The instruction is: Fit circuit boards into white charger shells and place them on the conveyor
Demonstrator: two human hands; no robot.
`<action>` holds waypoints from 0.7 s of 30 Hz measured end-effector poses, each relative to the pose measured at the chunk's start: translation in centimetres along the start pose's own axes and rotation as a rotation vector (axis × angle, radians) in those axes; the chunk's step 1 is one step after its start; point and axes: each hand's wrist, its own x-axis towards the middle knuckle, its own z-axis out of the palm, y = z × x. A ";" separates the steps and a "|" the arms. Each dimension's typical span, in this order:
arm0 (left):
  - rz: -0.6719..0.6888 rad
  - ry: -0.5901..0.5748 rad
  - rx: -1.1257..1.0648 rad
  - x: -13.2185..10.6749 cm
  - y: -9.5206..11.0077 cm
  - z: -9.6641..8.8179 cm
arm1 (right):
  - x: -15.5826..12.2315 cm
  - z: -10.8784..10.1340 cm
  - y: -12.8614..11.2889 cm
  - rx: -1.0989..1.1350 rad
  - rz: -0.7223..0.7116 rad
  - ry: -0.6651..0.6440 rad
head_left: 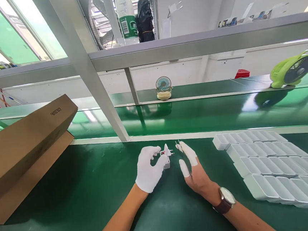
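Note:
My left hand [149, 168], in a white glove, pinches a small white plug charger casing [166, 162] between thumb and fingers. The casing's top part stands raised, two metal pins stick out to the right, and a bit of red shows inside. Just right of it is my right hand [193, 167], with white covers on its fingertips and thumb. It holds thin metal tweezers [183, 152], their tips pointing up and away from me. The tweezers are apart from the casing, and part of them is hidden by the fingers.
White divided trays [266, 170] stand in rows at the right of the green bench [101, 192]. A brown cardboard box [30, 148] leans in from the left. Behind a metal frame [97, 84] runs a glossy green surface, with a small fan [163, 86] and a green fan [291, 70] beyond.

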 end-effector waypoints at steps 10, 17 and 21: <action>-0.411 -0.360 -0.445 -2.0 2.9 0.0 | -0.8 0.2 -1.9 -0.118 -0.335 -0.127; -0.405 -0.021 0.350 3.4 -8.1 -10.8 | -0.6 0.5 -0.5 -0.163 -0.182 -0.022; -0.438 0.013 0.598 5.2 -14.8 -16.6 | -0.2 0.8 0.8 -0.262 -0.188 -0.019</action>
